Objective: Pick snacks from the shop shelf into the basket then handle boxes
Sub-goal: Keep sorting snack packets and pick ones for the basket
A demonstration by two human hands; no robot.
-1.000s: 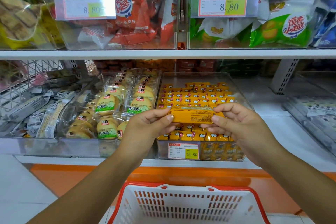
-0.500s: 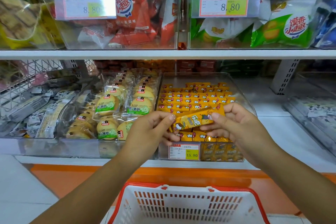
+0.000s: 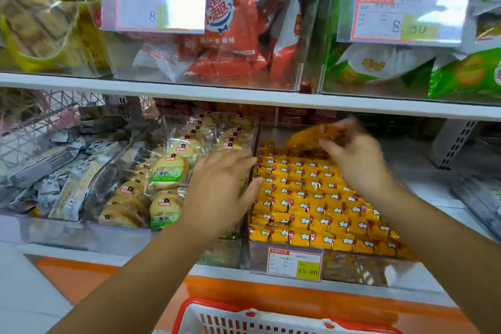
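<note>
My right hand (image 3: 355, 154) pinches a yellow snack packet (image 3: 305, 138) over the back of the clear bin (image 3: 360, 270), which is filled with rows of the same yellow packets (image 3: 311, 203). The hand and packet are motion-blurred. My left hand (image 3: 225, 190) hovers with relaxed fingers at the bin's left wall and holds nothing. The white basket with a red rim (image 3: 244, 318) sits low in the view, below the shelf edge, and looks empty in the part I can see.
Left of the yellow bin is a clear bin of round cakes in green-labelled wrappers (image 3: 165, 176). Further left lie grey packets (image 3: 54, 168). The upper shelf (image 3: 244, 95) carries bins of red bags (image 3: 230, 35) and green bags (image 3: 461, 73). An orange strip (image 3: 271, 293) runs under the shelf.
My left hand has let go of the yellow packet and dropped to the left. My right hand has carried the packet up and back over the bin. The camera has come closer.
</note>
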